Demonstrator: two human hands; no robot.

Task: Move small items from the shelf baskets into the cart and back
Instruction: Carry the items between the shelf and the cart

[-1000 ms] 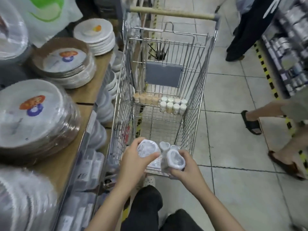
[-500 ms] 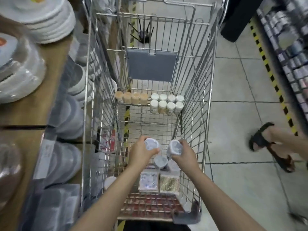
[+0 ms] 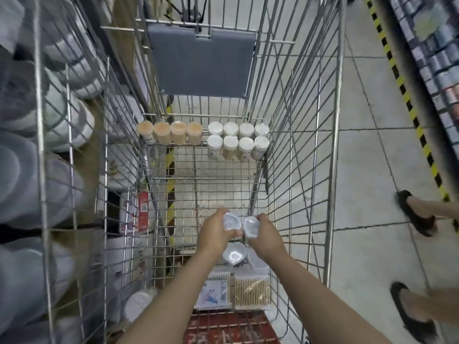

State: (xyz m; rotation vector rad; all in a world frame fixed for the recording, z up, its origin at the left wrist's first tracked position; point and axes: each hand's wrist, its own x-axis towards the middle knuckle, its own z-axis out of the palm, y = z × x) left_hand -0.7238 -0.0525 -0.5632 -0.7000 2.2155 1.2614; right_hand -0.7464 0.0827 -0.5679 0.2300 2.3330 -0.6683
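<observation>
Hands point(image 3: 242, 234) around clear tubs point(image 3: 240, 224)

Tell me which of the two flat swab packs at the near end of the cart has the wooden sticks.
The right-hand pack, below the right hand: its sticks look tan. The left pack beside it looks white with a blue print.

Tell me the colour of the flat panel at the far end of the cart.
The flat panel is plain grey, seen best in the head view.
</observation>
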